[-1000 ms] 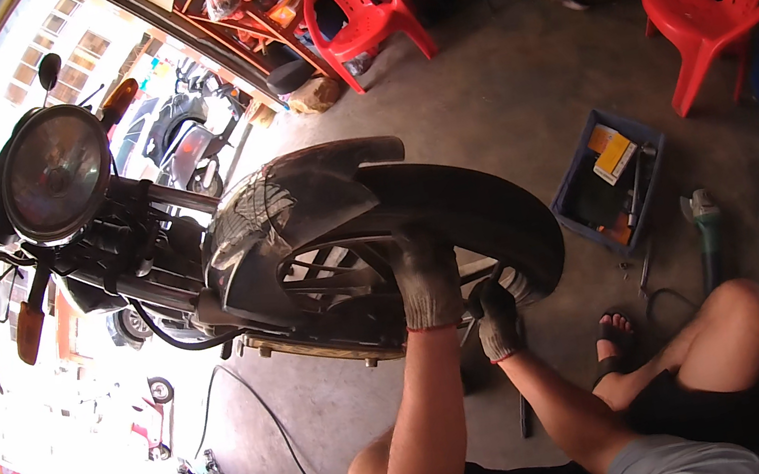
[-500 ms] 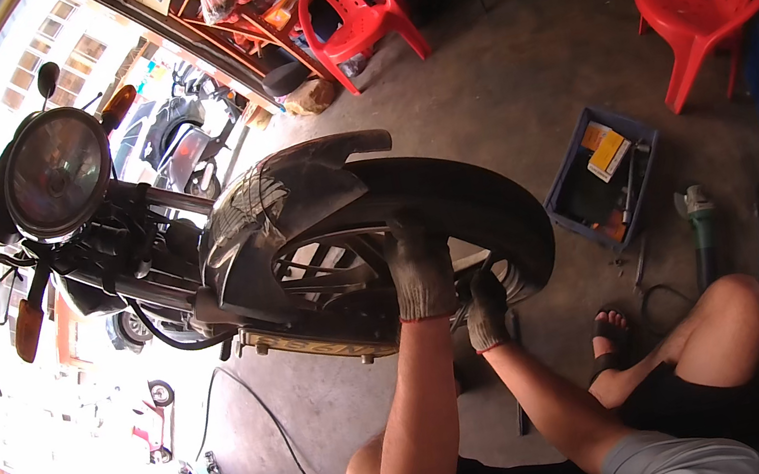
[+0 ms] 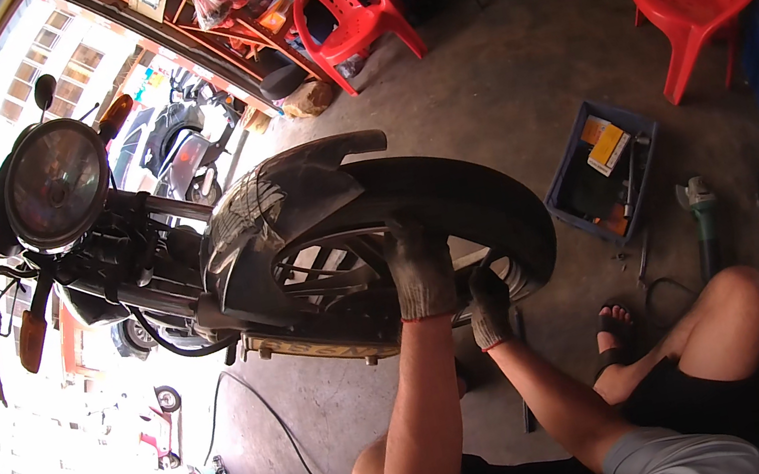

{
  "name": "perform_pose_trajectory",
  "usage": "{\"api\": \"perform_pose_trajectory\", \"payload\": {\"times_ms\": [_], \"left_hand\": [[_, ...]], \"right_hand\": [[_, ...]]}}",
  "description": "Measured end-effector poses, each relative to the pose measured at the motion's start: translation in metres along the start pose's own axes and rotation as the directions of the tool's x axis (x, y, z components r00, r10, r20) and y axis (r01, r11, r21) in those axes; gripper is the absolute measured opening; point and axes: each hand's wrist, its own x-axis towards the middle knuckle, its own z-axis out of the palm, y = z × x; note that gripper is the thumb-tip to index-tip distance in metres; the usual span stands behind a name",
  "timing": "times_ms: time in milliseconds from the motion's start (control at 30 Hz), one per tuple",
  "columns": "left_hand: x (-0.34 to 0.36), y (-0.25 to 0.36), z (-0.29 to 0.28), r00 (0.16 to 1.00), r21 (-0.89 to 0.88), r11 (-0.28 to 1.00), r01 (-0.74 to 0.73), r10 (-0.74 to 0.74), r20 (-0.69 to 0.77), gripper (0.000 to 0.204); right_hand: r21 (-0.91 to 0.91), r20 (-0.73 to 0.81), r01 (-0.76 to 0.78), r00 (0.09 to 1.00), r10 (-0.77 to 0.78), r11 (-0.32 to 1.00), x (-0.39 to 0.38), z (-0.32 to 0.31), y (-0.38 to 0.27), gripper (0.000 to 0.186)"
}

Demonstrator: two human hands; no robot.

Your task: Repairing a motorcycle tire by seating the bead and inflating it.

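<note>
A motorcycle leans in from the left, its front wheel point(image 3: 452, 186) with a black tyre toward me under a worn black fender point(image 3: 281, 193). My left hand point(image 3: 421, 270), in a dark grey knit glove with a red cuff edge, is closed at the wheel's inner edge, its fingertips dark against the tyre and hard to make out. Beside it to the right, my right hand point(image 3: 490, 307), gloved alike, is closed at the lower side of the rim point(image 3: 508, 273). Its fingers are curled, and whatever they grip is hidden. Spokes show left of my left hand.
A blue crate point(image 3: 604, 172) with a yellow box and tools stands on the floor to the right. Near my bent knee lie a green angle grinder point(image 3: 702, 221) and a thin tool point(image 3: 644, 253). Two red plastic chairs point(image 3: 350, 14) stand farther back. A black cable point(image 3: 275, 423) crosses the floor.
The view has shifted very slightly. Both hands stay at the wheel in nearly the same places, the right one moved only a trace.
</note>
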Motion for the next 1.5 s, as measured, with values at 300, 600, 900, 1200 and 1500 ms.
{"api": "perform_pose_trajectory", "payload": {"times_ms": [300,600,900,1200,1500], "left_hand": [[0.002,0.007,-0.003,0.976,0.619,0.758,-0.207,0.207,0.073,0.025],[0.001,0.015,-0.004,0.983,0.569,0.804,-0.171,0.177,0.046,0.032],[-0.002,-0.011,0.004,0.989,-0.296,0.944,0.148,-0.144,0.033,0.051],[0.003,-0.008,0.013,0.953,-0.575,0.77,0.276,-0.298,0.058,0.065],[-0.001,-0.016,0.028,0.975,-0.298,0.93,0.216,-0.188,0.12,0.052]], "right_hand": [[-0.085,0.09,-0.008,0.996,0.016,0.996,-0.01,-0.02,-0.006,0.023],[0.312,0.123,-0.243,0.969,0.215,0.918,-0.021,-0.017,-0.015,0.022],[0.126,0.057,-0.02,0.998,0.012,0.992,0.001,-0.019,-0.019,0.021],[0.072,-0.138,-0.018,0.99,0.027,0.997,0.003,0.004,0.0,0.015],[-0.001,-0.074,-0.023,0.997,0.023,1.0,0.023,-0.022,-0.01,0.017]]}}
